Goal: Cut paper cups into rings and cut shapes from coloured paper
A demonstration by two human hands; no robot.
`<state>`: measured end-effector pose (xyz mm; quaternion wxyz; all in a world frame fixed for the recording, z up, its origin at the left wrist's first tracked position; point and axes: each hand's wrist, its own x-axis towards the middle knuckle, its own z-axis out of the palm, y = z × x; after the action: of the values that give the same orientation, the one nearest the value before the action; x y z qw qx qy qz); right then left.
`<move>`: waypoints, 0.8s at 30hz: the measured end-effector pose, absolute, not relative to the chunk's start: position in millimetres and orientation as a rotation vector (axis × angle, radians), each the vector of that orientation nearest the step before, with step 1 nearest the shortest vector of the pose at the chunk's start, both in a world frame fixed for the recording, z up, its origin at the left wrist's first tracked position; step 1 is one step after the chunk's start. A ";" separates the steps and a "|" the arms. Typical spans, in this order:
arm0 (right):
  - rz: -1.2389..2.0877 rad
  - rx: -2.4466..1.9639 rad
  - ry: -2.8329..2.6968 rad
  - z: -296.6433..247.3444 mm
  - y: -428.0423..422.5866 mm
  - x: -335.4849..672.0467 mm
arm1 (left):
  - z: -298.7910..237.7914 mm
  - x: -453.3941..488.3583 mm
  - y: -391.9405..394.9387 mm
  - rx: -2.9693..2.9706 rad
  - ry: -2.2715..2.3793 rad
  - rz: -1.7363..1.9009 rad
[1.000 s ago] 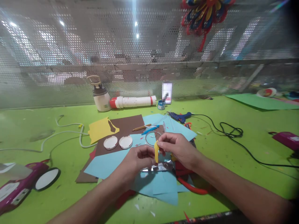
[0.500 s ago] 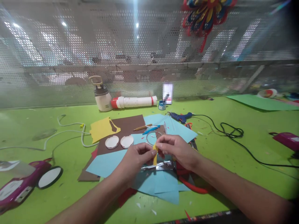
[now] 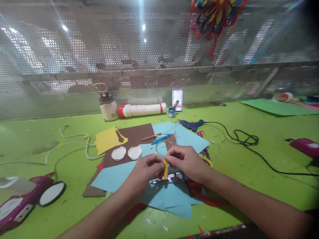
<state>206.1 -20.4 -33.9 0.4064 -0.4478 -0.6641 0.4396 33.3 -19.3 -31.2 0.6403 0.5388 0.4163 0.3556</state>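
Between my two hands hangs a narrow yellow strip [image 3: 165,171], its upper end pinched by the fingertips. My left hand [image 3: 151,167] closes thumb and forefinger on the strip's left side. From the right, my right hand [image 3: 185,159] pinches the same upper end. Below the strip lies a shiny silver piece [image 3: 174,178] on light blue sheets [image 3: 171,199]. Just beyond my fingers is a clear ring [image 3: 159,148], partly covered by my right hand. A blue pen [image 3: 160,139] and a brown pen [image 3: 151,136] lie behind it.
Two white round lids [image 3: 135,153] sit on brown sheets [image 3: 139,131], beside a cut yellow sheet [image 3: 107,141]. A blue glue gun [image 3: 191,124] trails a black cable. Farther back are a bottle [image 3: 108,108], a white tube [image 3: 142,110] and a small blue jar [image 3: 171,113]. Purple devices [image 3: 22,199] flank the table.
The yellow strip now shows more of its length below my fingers, and my fingertips have shifted slightly on its upper end. The whole view has moved a little.
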 end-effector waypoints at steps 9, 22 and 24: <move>1.266 -1.047 -1.503 -36.6 -14.6 207.1 | -32.9 30.7 -17.4 1.240 0.963 0.819; 1.256 -1.070 -1.613 -27.1 -22.8 205.7 | -29.5 29.3 -17.0 1.222 0.909 0.833; 1.247 -1.073 -1.606 -26.9 -24.0 205.3 | -26.6 30.5 -18.7 1.239 0.916 0.841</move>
<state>205.3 -24.0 -26.9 0.4091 -0.4260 -0.6374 0.4949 30.5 -18.7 -26.6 0.6388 0.5431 0.4015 0.3684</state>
